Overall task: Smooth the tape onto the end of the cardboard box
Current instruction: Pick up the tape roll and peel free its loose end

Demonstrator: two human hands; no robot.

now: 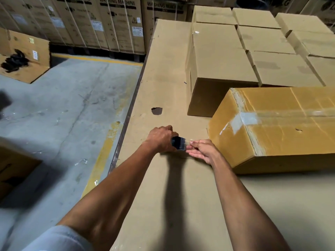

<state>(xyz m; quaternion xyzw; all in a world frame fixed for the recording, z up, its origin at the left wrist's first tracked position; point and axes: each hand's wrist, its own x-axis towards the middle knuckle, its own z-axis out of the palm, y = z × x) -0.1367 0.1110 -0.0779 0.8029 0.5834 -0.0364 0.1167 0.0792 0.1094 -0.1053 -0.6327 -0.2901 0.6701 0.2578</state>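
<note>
A yellow-brown cardboard box lies on its side at the right. Clear tape runs along its top seam and folds down over the near end, where it looks wrinkled. My left hand is closed around a dark tape dispenser, just left of the box's near end. My right hand pinches the clear tape end at the dispenser's mouth with its fingertips. Both hands hover over a flat cardboard sheet, a short way from the box.
A large flat cardboard sheet with a torn hole covers the work surface. Several plain boxes stand behind the taped box. The concrete floor with a yellow line drops off at the left. Washing machine cartons line the back.
</note>
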